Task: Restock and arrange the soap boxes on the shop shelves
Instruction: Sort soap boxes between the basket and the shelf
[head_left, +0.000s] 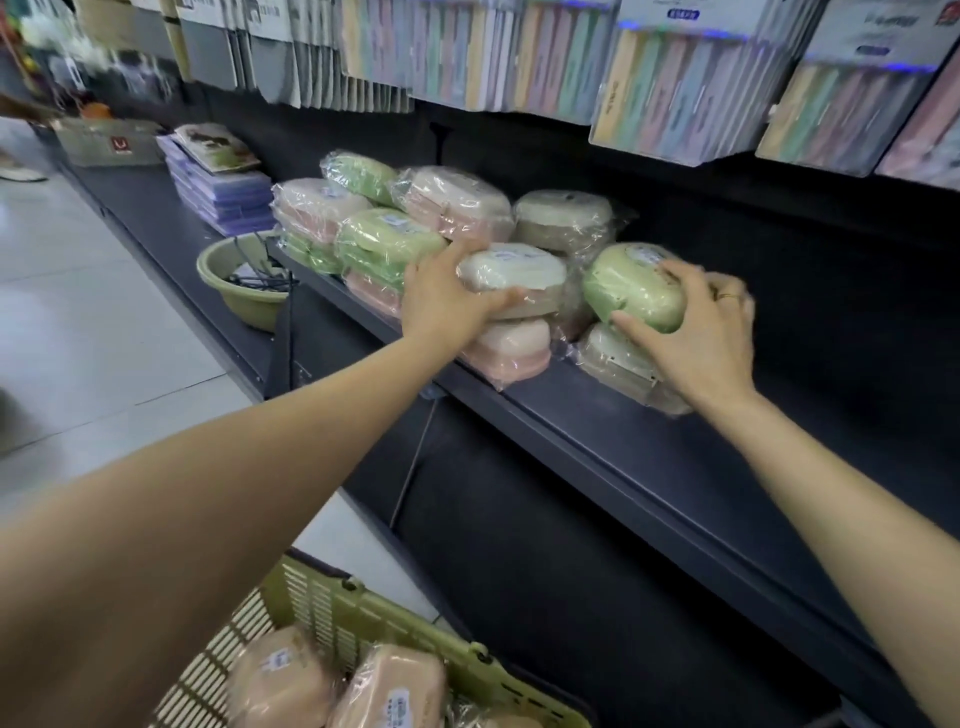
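Observation:
Plastic-wrapped soap boxes in green, pink and beige are stacked on the dark shelf (597, 415). My left hand (447, 296) grips a white soap box (514, 273) that lies on a pink soap box (511, 345). My right hand (696, 332) holds a green soap box (631, 293), tilted on top of a beige soap box (615, 358). More green and pink boxes (384, 239) stand stacked to the left. Behind them sits a grey-beige box (563, 218).
A green plastic basket (363, 618) at the bottom holds several peach-coloured soap boxes (395, 686). A green basin (244, 286) with dark wire items sits on the lower ledge to the left. Purple packs (218, 187) lie beyond it. Packs of coloured sheets (675, 78) hang above.

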